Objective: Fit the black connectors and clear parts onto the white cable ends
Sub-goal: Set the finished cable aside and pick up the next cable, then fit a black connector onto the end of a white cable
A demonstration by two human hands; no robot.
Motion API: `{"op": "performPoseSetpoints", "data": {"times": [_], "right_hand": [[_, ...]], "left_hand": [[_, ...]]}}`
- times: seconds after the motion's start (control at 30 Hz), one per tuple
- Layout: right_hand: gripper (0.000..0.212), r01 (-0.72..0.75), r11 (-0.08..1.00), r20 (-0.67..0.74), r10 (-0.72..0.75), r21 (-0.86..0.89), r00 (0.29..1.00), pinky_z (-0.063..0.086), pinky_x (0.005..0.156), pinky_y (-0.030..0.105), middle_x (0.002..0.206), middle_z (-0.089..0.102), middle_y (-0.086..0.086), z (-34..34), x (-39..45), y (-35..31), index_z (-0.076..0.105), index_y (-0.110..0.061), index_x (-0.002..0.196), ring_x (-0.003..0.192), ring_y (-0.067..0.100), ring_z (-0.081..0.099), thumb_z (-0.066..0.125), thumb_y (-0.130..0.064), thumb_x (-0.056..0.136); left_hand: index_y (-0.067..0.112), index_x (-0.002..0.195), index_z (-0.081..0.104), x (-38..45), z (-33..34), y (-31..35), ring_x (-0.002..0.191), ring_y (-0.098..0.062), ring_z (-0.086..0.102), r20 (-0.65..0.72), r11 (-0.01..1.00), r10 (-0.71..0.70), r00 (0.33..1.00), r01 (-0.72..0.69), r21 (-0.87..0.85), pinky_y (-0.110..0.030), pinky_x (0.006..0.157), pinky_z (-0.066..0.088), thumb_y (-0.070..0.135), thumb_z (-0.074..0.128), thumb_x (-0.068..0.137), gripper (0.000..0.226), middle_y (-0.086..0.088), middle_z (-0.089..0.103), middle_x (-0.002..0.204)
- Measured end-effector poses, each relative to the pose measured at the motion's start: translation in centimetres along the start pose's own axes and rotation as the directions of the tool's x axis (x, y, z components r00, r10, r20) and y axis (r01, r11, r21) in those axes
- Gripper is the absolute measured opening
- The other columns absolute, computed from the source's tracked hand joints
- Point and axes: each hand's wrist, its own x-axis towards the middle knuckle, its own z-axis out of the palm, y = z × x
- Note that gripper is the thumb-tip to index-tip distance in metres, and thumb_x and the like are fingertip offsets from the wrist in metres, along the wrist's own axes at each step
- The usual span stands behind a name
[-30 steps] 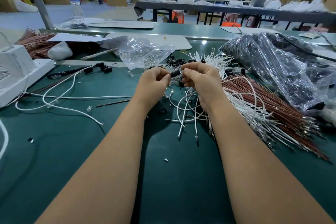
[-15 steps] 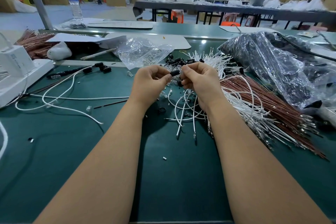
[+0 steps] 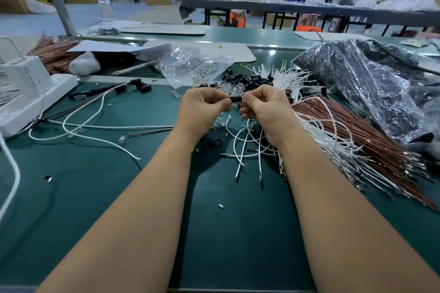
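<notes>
My left hand (image 3: 201,108) and my right hand (image 3: 267,108) meet above the green table and pinch one small black connector (image 3: 235,99) between their fingertips. White cables (image 3: 247,145) hang and loop down from under my right hand onto the table. Just behind my hands lies a pile of loose black connectors (image 3: 247,79) mixed with small clear parts (image 3: 232,88). More white cable ends (image 3: 288,74) fan out behind my right hand. What my palms hold besides the connector is hidden.
A clear bag of clear parts (image 3: 190,65) lies behind my left hand. Brown wire bundles (image 3: 357,140) and a large plastic bag of black parts (image 3: 371,83) fill the right. At the left stand a white device (image 3: 26,88) and finished white cables (image 3: 100,126).
Both hands stayed together on the black connector and drifted slightly up and away from me. The hanging white cables shifted a little with them.
</notes>
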Motion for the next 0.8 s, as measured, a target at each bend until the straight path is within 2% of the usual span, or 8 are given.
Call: {"op": "performPoseSetpoints", "data": {"times": [0.17, 0.47, 0.57, 0.7, 0.8], "right_hand": [[0.017, 0.017, 1.0, 0.025, -0.017, -0.019, 1.0, 0.052, 0.054, 0.023, 0.067, 0.061, 0.01, -0.06, 0.14, 0.19, 0.055, -0.006, 0.079, 0.053, 0.013, 0.059, 0.056, -0.001, 0.094], [0.016, 0.079, 0.993, 0.037, -0.076, -0.085, 0.996, 0.05, 0.053, 0.022, 0.067, 0.061, 0.008, 0.02, 0.21, 0.31, 0.056, -0.007, 0.079, 0.053, 0.011, 0.056, 0.058, -0.003, 0.094], [0.012, 0.047, 0.998, 0.039, -0.049, 0.051, 0.998, 0.052, 0.058, 0.025, 0.073, 0.063, 0.013, 0.2, 0.26, 0.2, 0.058, -0.004, 0.085, 0.06, 0.017, 0.059, 0.055, -0.006, 0.097], [0.03, -0.068, 0.922, 0.042, 0.057, 0.38, 0.998, 0.055, 0.058, 0.024, 0.071, 0.064, 0.01, 0.56, 0.41, -0.19, 0.06, 0.0, 0.096, 0.06, 0.017, 0.063, 0.035, -0.014, 0.105], [0.025, -0.063, 0.923, 0.046, 0.05, 0.38, 0.998, 0.055, 0.06, 0.024, 0.073, 0.064, 0.009, 0.48, 0.43, -0.23, 0.061, -0.001, 0.103, 0.062, 0.017, 0.064, 0.037, -0.006, 0.103]], "left_hand": [[0.008, 0.081, 0.071, -0.17, 0.02, 0.18, 0.069, -0.016, 0.064, 0.032, 1.0, -0.029, 0.999, 0.028, 0.008, -0.035, 0.081, 0.055, 0.004, 0.071, 0.083, 0.004, -0.008, 0.071, 0.072], [0.009, 0.08, 0.071, -0.15, 0.0, 0.16, 0.068, -0.015, 0.063, 0.042, 0.999, -0.037, 0.998, 0.037, 0.008, -0.033, 0.078, 0.054, 0.003, 0.07, 0.084, 0.007, -0.008, 0.07, 0.071], [0.015, 0.077, 0.071, 0.03, 0.02, -0.02, 0.066, -0.01, 0.064, 0.015, 0.999, -0.039, 0.999, 0.039, -0.018, -0.025, 0.075, 0.054, 0.007, 0.07, 0.085, 0.012, -0.001, 0.071, 0.068], [0.018, 0.076, 0.071, 0.22, 0.06, -0.03, 0.062, -0.006, 0.063, -0.031, 0.998, -0.035, 0.999, 0.033, -0.045, -0.011, 0.068, 0.05, 0.014, 0.069, 0.087, 0.012, 0.003, 0.07, 0.064], [0.018, 0.076, 0.071, 0.34, 0.07, 0.0, 0.062, -0.01, 0.059, -0.052, 0.998, -0.048, 0.997, 0.046, -0.051, -0.01, 0.063, 0.046, 0.019, 0.068, 0.088, 0.013, 0.005, 0.069, 0.061]]}}
